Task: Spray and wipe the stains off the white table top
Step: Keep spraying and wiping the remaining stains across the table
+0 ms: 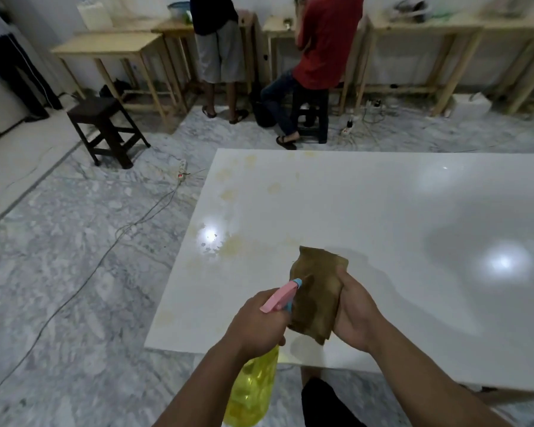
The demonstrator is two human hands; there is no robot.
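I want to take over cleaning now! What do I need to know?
Left hand grips the yellow spray bottle, its pink nozzle aimed at the cloth.
Right hand holds the brown cloth just above the white table, near its front edge.
Done: the cloth looks damp in patches; some wet spots sit on the table's left side.
Left: yellowish stains still dot the far left corner and the area left of the cloth. Spray them and wipe.
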